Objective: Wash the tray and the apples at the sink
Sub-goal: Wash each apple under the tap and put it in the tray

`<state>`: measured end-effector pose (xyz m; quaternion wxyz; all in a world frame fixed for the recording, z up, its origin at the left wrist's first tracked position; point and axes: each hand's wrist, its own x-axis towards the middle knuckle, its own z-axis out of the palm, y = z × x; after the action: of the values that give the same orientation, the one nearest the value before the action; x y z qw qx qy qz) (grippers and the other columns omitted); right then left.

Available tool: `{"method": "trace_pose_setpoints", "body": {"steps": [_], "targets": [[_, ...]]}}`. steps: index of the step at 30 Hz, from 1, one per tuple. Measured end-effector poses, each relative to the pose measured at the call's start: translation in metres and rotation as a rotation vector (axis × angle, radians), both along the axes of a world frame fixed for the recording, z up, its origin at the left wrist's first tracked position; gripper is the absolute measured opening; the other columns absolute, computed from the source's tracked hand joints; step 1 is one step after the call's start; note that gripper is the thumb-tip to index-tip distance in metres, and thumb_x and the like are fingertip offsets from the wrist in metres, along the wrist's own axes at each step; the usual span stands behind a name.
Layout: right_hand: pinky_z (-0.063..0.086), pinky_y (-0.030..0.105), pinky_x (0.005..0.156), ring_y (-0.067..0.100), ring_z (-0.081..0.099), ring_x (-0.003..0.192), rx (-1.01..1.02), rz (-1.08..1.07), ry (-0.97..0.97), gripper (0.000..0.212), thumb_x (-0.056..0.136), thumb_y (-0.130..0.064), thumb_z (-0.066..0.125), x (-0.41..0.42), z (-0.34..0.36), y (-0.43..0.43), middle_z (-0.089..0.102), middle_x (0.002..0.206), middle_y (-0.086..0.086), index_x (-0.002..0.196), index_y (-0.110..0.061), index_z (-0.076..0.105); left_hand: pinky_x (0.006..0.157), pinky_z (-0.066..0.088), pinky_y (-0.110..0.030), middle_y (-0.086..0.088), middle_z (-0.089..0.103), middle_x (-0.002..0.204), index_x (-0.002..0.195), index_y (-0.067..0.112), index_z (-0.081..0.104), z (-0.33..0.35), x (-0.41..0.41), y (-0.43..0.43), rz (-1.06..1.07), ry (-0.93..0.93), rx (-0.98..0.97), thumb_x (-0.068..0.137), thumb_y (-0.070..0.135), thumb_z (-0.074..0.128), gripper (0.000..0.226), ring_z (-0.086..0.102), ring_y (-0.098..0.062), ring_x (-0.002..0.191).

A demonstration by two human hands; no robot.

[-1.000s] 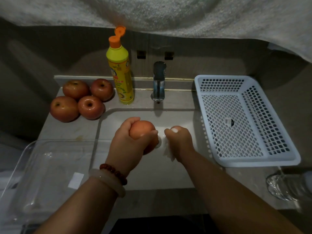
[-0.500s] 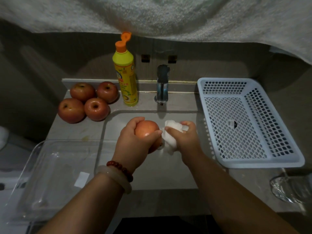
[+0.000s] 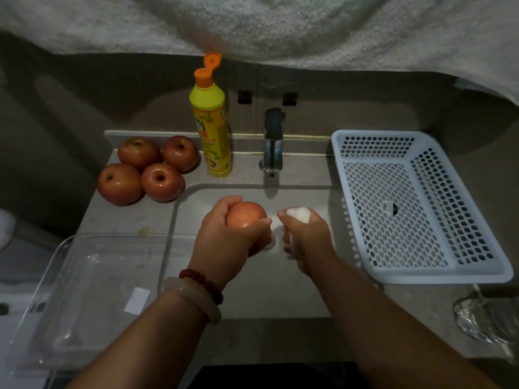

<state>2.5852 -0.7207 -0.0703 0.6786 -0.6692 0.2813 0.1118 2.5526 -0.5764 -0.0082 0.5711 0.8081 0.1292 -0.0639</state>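
- Now the sink fills the middle of the frame, sunk in the grey surface; both hands work over it. No water can be seen running from the tap.
- One clear tray lies at lower left, partly over the sink's left edge, nothing in it but a white label.
- One white basket sits at right, holding nothing.
- One yellow bottle stands at upper centre, its orange cap flipped open.
- One glass shows at the lower right edge, cut off by the frame.
- Apples, five in all: four apples clustered at centre left on the surface, and one apple held over the sink.
- The left hand has its grip wrapped round that apple from the left side.
- The right hand has its grip closed on one white wad, perhaps a sponge or cloth.
- Half a second ago the wad was pressed against the apple; it has since drawn off to the right, with a small gap between. I judge this a pause between scrubbing strokes, so this apple is mid-wash, with the other four probably yet to do.
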Motion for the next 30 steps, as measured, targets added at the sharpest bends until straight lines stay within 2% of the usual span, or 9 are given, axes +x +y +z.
{"method": "trace_pose_setpoints", "body": {"steps": [4, 7, 11, 19, 22, 24, 26, 28, 30], "targets": [[0.034, 0.023, 0.040, 0.018, 0.040, 0.041, -0.111, 0.017, -0.024, 0.037, 0.082, -0.048, 0.068, 0.003, -0.001, 0.001, 0.048, 0.052, 0.004, 0.074, -0.014, 0.057, 0.061, 0.037, -0.013, 0.005, 0.036, 0.123, 0.130, 0.032, 0.042, -0.002, 0.004, 0.003, 0.011, 0.005, 0.001, 0.081, 0.032, 0.072, 0.058, 0.043, -0.016, 0.102], [0.035, 0.025, 0.047, 0.019, 0.040, 0.043, -0.136, 0.051, 0.077, 0.032, 0.085, -0.037, 0.061, 0.007, -0.007, 0.003, 0.047, 0.053, 0.006, 0.063, -0.018, 0.049, 0.061, 0.038, -0.013, 0.005, 0.036, 0.121, 0.131, 0.031, 0.042, -0.005, 0.006, 0.005, 0.008, -0.008, 0.018, 0.081, 0.033, 0.072, 0.058, 0.043, -0.015, 0.100], [0.032, 0.024, 0.048, 0.016, 0.033, 0.039, -0.085, 0.072, 0.221, 0.025, 0.085, -0.021, 0.052, 0.009, -0.016, 0.004, 0.040, 0.048, 0.007, 0.062, -0.016, 0.044, 0.062, 0.038, -0.013, 0.006, 0.036, 0.120, 0.132, 0.029, 0.042, -0.009, 0.009, 0.006, -0.003, -0.009, 0.038, 0.081, 0.033, 0.072, 0.059, 0.042, -0.015, 0.101], [0.028, 0.022, 0.045, 0.015, 0.030, 0.038, -0.065, 0.033, 0.260, 0.027, 0.086, -0.023, 0.054, 0.008, -0.019, 0.007, 0.037, 0.044, 0.002, 0.061, -0.018, 0.043, 0.077, 0.044, -0.027, 0.005, 0.036, 0.122, 0.133, 0.027, 0.043, -0.015, 0.012, 0.009, -0.008, -0.003, 0.042, 0.080, 0.031, 0.074, 0.062, 0.043, -0.016, 0.104], [0.033, 0.021, 0.043, 0.017, 0.038, 0.037, -0.095, 0.050, 0.157, 0.019, 0.087, -0.032, 0.060, 0.009, -0.010, 0.008, 0.049, 0.054, 0.002, 0.081, -0.016, 0.054, 0.080, 0.045, -0.029, 0.006, 0.035, 0.121, 0.133, 0.027, 0.042, -0.017, 0.013, 0.010, -0.010, 0.005, 0.031, 0.080, 0.030, 0.073, 0.061, 0.043, -0.016, 0.104], [0.038, 0.022, 0.040, 0.021, 0.053, 0.052, -0.083, 0.053, 0.093, 0.027, 0.088, -0.036, 0.061, 0.011, 0.001, 0.011, 0.062, 0.081, 0.008, 0.109, -0.020, 0.054, 0.078, 0.045, -0.028, 0.008, 0.036, 0.118, 0.133, 0.028, 0.041, -0.018, 0.015, 0.013, -0.008, 0.006, 0.007, 0.081, 0.031, 0.072, 0.061, 0.044, -0.015, 0.102], [0.045, 0.026, 0.043, 0.031, 0.063, 0.076, -0.049, 0.051, 0.042, 0.034, 0.090, -0.028, 0.057, 0.009, 0.016, 0.013, 0.060, 0.104, 0.015, 0.123, -0.033, 0.048, 0.069, 0.044, -0.022, 0.014, 0.038, 0.106, 0.127, 0.033, 0.039, -0.018, 0.016, 0.015, 0.012, 0.009, -0.051, 0.081, 0.032, 0.072, 0.056, 0.046, -0.009, 0.092], [0.052, 0.031, 0.053, 0.031, 0.064, 0.090, -0.101, 0.071, -0.160, 0.036, 0.092, -0.019, 0.057, 0.001, 0.032, 0.017, 0.061, 0.105, 0.005, 0.121, -0.039, 0.048, 0.064, 0.043, -0.020, 0.021, 0.039, 0.100, 0.119, 0.036, 0.041, -0.017, 0.017, 0.018, 0.021, 0.011, -0.117, 0.081, 0.034, 0.071, 0.048, 0.047, -0.005, 0.087], [0.054, 0.023, 0.069, 0.008, 0.061, 0.101, -0.277, 0.143, -0.474, 0.032, 0.090, -0.020, 0.061, -0.011, 0.046, 0.023, 0.057, 0.113, -0.024, 0.113, -0.039, 0.051, 0.070, 0.052, -0.028, 0.018, 0.046, 0.108, 0.114, 0.039, 0.048, -0.017, 0.018, 0.021, 0.020, 0.019, -0.237, 0.078, 0.043, 0.073, 0.044, 0.053, -0.010, 0.095]]}}
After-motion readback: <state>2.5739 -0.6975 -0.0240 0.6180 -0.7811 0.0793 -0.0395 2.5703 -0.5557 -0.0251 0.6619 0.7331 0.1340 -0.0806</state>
